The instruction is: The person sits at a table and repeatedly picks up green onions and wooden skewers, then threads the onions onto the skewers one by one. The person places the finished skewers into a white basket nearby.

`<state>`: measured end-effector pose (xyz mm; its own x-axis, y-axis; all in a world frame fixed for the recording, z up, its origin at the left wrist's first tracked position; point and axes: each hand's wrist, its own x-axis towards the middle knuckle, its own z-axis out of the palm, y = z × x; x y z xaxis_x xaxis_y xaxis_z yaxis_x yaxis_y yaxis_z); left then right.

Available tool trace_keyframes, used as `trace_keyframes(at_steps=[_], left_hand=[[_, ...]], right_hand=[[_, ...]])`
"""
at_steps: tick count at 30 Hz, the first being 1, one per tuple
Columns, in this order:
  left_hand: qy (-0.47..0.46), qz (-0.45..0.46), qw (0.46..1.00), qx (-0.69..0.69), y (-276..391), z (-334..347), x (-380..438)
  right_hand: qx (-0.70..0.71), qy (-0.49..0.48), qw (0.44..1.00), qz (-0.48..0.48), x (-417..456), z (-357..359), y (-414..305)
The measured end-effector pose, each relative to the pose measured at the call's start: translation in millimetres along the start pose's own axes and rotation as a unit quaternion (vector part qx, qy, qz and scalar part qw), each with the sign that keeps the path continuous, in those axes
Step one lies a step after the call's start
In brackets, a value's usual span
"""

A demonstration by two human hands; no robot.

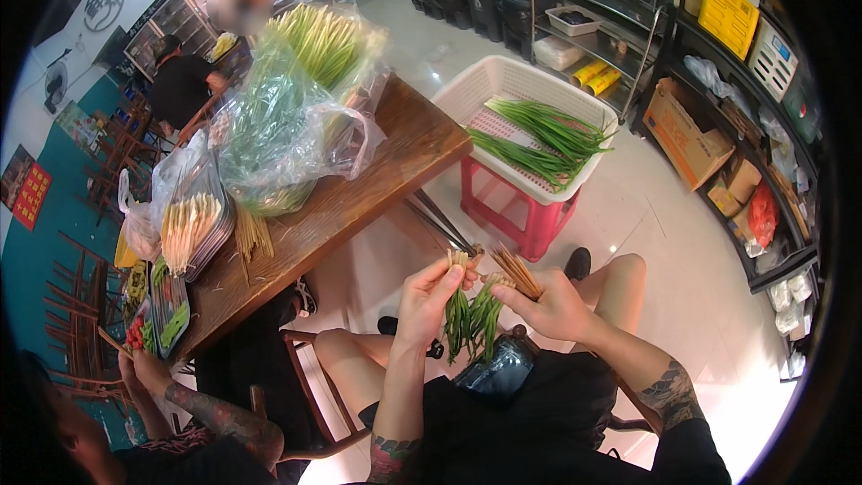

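My left hand (425, 296) pinches the pale stem ends of some garlic chives (456, 313) over my lap, their green leaves hanging down. My right hand (555, 306) grips a bundle of bamboo skewers (515, 268). More chive stems sit at the thumb of that hand, and their leaves (486, 306) dangle between both hands. Whether a skewer pierces the stems is too small to tell. Below the hands, a dark plastic-wrapped object (500, 365) rests by my lap. Ahead, a white plastic basket (532, 182) holds loose green chives (549, 128).
The basket stands on a red plastic stool (518, 212). On the wooden table (350, 219) left are bagged chives (316, 47), skewers (254, 239) and a tray of skewered food (190, 225). A co-worker's hands (145, 370) hold a skewer at lower left. Shelves (727, 215) line the right.
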<state>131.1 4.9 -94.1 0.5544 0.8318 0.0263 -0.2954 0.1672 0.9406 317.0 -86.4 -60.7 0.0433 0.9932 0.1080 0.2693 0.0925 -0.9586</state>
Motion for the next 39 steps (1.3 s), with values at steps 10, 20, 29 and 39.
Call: trace_keyframes(at_steps=[10, 20, 29, 39], left_hand=[[-0.019, -0.01, 1.0, -0.016, -0.7, -4.1, -0.8], [-0.04, -0.018, 0.999, -0.024, -1.2, -8.1, -1.6], [-0.053, -0.038, 0.997, 0.048, 8.0, -10.9, -3.8], [-0.1, -0.031, 0.993, 0.051, -1.9, -13.2, -3.6]], right_hand=[[0.012, -0.02, 0.999, 0.032, -1.2, -1.3, -4.1], [0.0, -0.029, 0.999, 0.028, -1.2, -2.0, -2.8], [-0.029, -0.041, 0.998, 0.04, -1.5, -4.0, -9.4], [-0.016, -0.04, 0.998, 0.038, -2.7, -2.6, -9.8]])
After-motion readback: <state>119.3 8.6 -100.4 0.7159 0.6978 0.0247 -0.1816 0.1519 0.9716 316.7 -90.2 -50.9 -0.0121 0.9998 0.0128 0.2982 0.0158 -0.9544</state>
